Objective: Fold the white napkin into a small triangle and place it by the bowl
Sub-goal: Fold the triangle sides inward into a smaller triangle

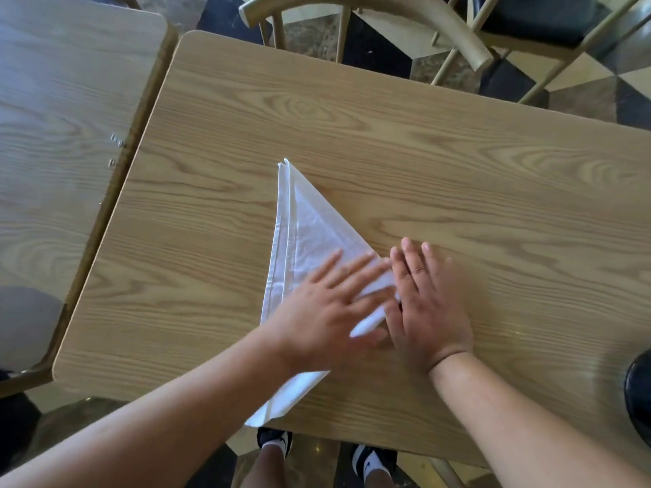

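Note:
The white napkin (305, 227) lies folded into a long triangle on the wooden table (405, 163), one point toward the far side and one hanging at the near edge. My left hand (327, 311) presses flat on the napkin's right part, fingers spread and blurred. My right hand (422, 304) lies flat beside it, fingers apart, at the napkin's right corner and partly on bare wood. A dark round object, possibly the bowl (639, 392), is cut off at the right edge of the frame.
A second wooden table (63, 110) stands close on the left with a narrow gap between. Wooden chairs (387, 15) stand at the far side. My feet in dark shoes (274, 442) show below the near table edge.

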A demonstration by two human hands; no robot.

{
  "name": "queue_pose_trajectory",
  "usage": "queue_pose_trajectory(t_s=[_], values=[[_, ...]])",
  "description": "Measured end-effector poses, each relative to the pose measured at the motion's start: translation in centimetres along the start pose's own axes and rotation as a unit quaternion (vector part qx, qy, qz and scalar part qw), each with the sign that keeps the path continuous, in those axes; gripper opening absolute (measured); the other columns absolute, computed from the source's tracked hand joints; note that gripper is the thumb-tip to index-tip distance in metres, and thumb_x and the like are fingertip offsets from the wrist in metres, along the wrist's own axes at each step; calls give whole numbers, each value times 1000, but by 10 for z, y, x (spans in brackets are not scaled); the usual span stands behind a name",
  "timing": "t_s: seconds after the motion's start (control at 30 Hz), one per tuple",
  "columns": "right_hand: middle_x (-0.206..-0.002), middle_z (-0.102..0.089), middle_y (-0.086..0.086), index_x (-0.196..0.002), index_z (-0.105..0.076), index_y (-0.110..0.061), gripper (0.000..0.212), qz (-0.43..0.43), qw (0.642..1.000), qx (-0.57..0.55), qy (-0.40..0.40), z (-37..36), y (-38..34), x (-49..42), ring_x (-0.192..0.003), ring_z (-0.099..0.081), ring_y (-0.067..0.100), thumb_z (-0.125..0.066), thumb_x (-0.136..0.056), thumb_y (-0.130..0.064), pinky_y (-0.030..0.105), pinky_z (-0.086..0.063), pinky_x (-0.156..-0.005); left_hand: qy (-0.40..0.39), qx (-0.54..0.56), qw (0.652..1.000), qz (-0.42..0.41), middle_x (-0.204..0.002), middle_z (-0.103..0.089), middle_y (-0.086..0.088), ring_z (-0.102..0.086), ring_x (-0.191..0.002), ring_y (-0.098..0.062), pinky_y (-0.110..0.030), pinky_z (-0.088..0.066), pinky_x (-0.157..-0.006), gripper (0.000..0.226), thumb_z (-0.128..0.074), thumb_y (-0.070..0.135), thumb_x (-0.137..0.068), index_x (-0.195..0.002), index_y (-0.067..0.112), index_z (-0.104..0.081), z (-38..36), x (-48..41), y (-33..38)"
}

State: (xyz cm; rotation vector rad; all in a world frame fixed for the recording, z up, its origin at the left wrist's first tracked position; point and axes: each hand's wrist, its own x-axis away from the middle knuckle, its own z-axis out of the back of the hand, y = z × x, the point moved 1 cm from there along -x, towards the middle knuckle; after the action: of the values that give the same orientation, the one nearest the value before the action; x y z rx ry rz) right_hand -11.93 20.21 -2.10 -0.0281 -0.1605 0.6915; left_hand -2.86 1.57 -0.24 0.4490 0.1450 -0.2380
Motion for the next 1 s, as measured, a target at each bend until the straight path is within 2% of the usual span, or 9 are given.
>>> queue_pose_trajectory(t_s=[0.1, 0.23, 0.33, 0.4, 0.5, 0.57, 0.63, 0.87, 1.0], values=[[-173, -20, 11, -164, -26, -10, 75, 15, 999, 39, 2, -2, 3, 0, -159, -19, 36, -31, -98, -47, 64, -23, -124, -102, -21, 994, -36, -176, -21, -5, -12, -164, -24, -58, -13, -131, 73, -51, 63, -103, -165, 26, -35, -23, -12, 8], [-173, -19, 10, -163, -25, -10, 78, 9, 999, 42, -6, -1, 2, -2, -159, -17, 35, -31, -96, -48, 63, -22, -124, -125, -33, 991, -44, -178, -10, -3, -6, -165, -24, -59, -12, -130, 80, -43, 69, -104, -169, 30, -18, -30, -10, -1], [-173, -20, 9, -162, -30, -10, 75, 6, 1000, 26, -6, 1, 1, -2, -160, -18, 34, -34, -97, -46, 63, -21, -124, -125, -64, 989, -47, -178, -12, -1, -8, -165, -22, -59, -9, -131, 81, -41, 72, -102, -169, 34, -15, -27, -8, -10], [-173, -20, 8, -162, -30, -11, 71, 6, 1000, 13, 1, 2, 0, -2, -160, -18, 33, -35, -99, -44, 62, -19, -125, -121, -96, 988, -27, -177, -17, 0, -13, -164, -22, -60, -8, -131, 79, -41, 72, -100, -168, 35, -23, -16, -14, -37], [-173, -19, 7, -163, -30, -11, 69, 5, 1000, 1, 10, 1, 1, -1, -160, -17, 33, -36, -102, -43, 61, -17, -126, -85, -126, 985, 77, -175, -27, 0, -22, -162, -23, -64, -14, -128, 75, -42, 66, -99, -165, 33, -32, 11, -36, -99], [-174, -19, 7, -163, -30, -11, 68, 6, 1000, 1, 11, 0, 1, -1, -160, -16, 33, -36, -103, -43, 62, -17, -126, -84, -126, 975, 163, -177, -21, 3, -14, -164, -19, -62, -8, -130, 73, -37, 65, -100, -167, 36, -26, 29, -49, -129], [-174, -18, 7, -163, -30, -11, 68, 7, 1000, 2, 11, 0, 1, -1, -160, -15, 33, -35, -103, -43, 62, -17, -126, -90, -122, 967, 206, -178, -11, 7, -3, -165, -15, -59, -1, -131, 72, -30, 65, -102, -168, 37, -20, 33, -54, -139], [-173, -19, 7, -163, -30, -10, 69, 6, 1000, 1, 12, 1, 1, -1, -160, -16, 33, -35, -103, -43, 62, -17, -126, -89, -110, 966, 216, -178, -8, 9, 1, -164, -12, -57, 2, -131, 71, -26, 66, -104, -168, 36, -18, 34, -55, -136], [-174, -19, 7, -163, -29, -11, 69, 6, 1000, -2, 12, 1, 1, -1, -160, -15, 33, -32, -103, -44, 62, -16, -126, -88, -131, 959, 236, -178, -12, 5, 1, -165, -16, -69, 9, -126, 70, -27, 63, -104, -167, 33, -24, 35, -58, -127]])
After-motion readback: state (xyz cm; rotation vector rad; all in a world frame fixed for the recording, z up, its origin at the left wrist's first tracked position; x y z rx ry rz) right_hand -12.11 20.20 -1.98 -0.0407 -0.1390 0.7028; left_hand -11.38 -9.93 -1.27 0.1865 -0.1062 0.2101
